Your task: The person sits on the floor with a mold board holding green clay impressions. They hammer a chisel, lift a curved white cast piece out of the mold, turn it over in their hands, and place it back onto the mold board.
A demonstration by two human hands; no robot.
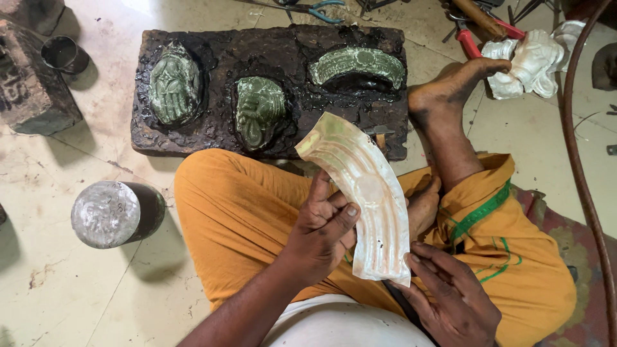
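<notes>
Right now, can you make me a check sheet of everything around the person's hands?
Surface: pale stained floor; the person sits on it, orange cloth over the legs.
Job's things: curved ridged metal sheet, shiny, held over the lap.
Clutter: dark pitch block with three green embossed pieces; round metal can; red-handled pliers; white moulded pieces.
Grippers: left hand grips the sheet's left edge; right hand fingers touch its lower end.
Cables: brown hose along the right.
Surroundings: dark cup, stone block beside it.
</notes>
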